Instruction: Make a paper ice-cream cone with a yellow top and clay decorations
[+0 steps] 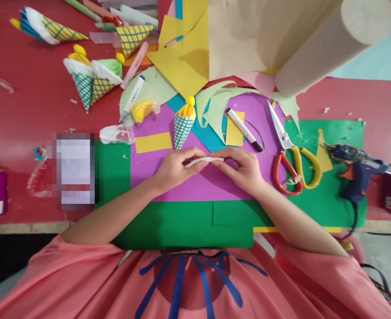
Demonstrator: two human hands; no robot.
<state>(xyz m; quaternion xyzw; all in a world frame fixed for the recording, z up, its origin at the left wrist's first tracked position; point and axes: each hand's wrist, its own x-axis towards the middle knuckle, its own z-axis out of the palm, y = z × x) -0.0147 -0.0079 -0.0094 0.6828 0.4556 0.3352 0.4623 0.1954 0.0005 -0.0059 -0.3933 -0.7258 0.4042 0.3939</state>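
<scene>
My left hand (174,172) and my right hand (245,170) meet above the purple sheet (195,191). Between thumbs and fingers, both pinch a thin strip of white modelling clay (198,161), slightly bowed. Just beyond them lies a small paper cone (183,128) with a blue grid, yellow filling and a yellow ball on top. Left of it is a yellow paper strip (153,142). A white marker (244,129) rests past my right hand, partly over a yellow paper piece. Large scissors (286,141) with red and yellow handles lie to the right, blades apart.
A glue gun (358,175) lies on the green sheet (182,226) at right. White clay (111,134) and yellow clay (142,110) sit in clear wrappers. Finished cones (102,82) and markers lie back left. A large pale roll (325,51) stands back right. A blurred phone-like object (76,170) lies left.
</scene>
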